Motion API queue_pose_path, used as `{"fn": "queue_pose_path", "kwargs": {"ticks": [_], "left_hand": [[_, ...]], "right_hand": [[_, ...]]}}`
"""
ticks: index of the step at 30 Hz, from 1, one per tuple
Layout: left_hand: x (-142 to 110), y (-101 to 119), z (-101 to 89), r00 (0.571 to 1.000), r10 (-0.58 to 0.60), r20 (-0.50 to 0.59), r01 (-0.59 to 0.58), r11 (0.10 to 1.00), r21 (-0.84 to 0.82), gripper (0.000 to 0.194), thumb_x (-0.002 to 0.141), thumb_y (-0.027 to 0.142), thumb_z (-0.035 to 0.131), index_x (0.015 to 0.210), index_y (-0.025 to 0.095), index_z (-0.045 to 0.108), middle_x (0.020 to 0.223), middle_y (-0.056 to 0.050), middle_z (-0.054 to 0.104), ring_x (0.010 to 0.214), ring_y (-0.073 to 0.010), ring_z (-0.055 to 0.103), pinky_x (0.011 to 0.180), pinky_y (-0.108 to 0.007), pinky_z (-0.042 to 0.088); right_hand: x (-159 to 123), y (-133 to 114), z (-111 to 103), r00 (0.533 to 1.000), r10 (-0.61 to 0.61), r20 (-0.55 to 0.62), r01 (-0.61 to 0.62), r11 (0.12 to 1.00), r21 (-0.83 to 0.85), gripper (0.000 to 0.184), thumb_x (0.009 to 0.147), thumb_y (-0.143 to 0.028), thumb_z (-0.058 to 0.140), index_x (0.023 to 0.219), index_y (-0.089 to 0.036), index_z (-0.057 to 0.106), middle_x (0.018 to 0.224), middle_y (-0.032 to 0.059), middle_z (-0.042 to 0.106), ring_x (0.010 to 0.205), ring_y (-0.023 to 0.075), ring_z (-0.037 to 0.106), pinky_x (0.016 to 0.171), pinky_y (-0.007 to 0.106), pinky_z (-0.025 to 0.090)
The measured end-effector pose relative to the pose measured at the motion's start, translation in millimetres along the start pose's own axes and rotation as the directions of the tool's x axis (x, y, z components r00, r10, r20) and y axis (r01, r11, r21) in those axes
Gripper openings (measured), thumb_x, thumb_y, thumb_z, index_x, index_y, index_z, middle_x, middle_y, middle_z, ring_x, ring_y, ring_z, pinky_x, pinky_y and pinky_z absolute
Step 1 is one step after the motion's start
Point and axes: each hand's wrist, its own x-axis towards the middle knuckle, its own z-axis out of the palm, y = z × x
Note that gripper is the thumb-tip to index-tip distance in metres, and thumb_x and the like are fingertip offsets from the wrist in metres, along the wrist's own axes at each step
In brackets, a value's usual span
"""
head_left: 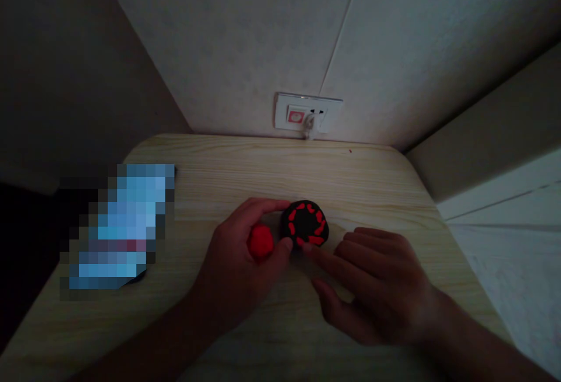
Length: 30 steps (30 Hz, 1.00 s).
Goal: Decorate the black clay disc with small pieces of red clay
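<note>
A round black disc (305, 224), which looks like modelling clay, rests on the wooden tabletop with a ring of small red pieces on its upper face. My left hand (234, 253) grips the disc's left side between thumb and forefinger. In the hollow of that same hand, behind the thumb, sits a red lump (262, 243) of similar material. The forefinger of my right hand (381, 282) is stretched out, its tip at a red piece on the disc's near edge. Its thumb stands apart from the fingers, and nothing is held in it.
A phone-like slab with a blurred-out bright screen (127, 218) lies on the left of the wooden table (245, 166). Behind the table, a wall socket (280, 114) holds a white plug (310, 125). A tiny red speck (350, 150) lies near the back edge.
</note>
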Motion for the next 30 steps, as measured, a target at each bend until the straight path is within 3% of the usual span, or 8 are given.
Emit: {"fn": "queue_pose_path", "kwargs": {"ticks": [10,20,30], "left_hand": [[0.9,0.6,1.0,1.0,-0.004,-0.001,0.004,1.0,0.0,0.036,0.081,0.012,0.067,0.114,0.024,0.069,0.115,-0.002,0.074,0.107,-0.0214,0.069,0.096,-0.034,0.055],[1.2,1.1,0.7,1.0,-0.003,0.002,0.003,1.0,0.003,0.037,0.081,0.012,0.067,0.115,0.024,0.069,0.115,-0.001,0.074,0.106,-0.0203,0.069,0.095,-0.033,0.055],[-1.1,0.5,0.0,1.0,-0.026,0.009,0.026,1.0,0.002,0.037,0.081,0.012,0.067,0.116,0.024,0.069,0.116,0.0,0.073,0.108,-0.02,0.068,0.096,-0.033,0.054]], "right_hand": [[-0.2,-0.7,2.4,0.999,0.019,0.029,-0.02,0.999,0.029,0.033,0.087,-0.021,0.066,0.117,-0.006,0.067,0.069,0.0026,0.069,0.051,0.0147,0.057,0.047,0.031,0.044],[1.9,1.9,-2.6,1.0,-0.002,0.007,0.003,1.0,-0.01,0.02,0.088,-0.019,0.065,0.106,-0.013,0.071,0.059,-0.0023,0.061,0.045,0.0118,0.047,0.044,0.029,0.035],[1.5,0.3,-4.4,1.0,-0.022,-0.022,0.021,0.999,-0.027,0.014,0.087,-0.019,0.066,0.097,-0.011,0.073,0.055,-0.0014,0.059,0.045,0.0127,0.048,0.044,0.029,0.04]]}}
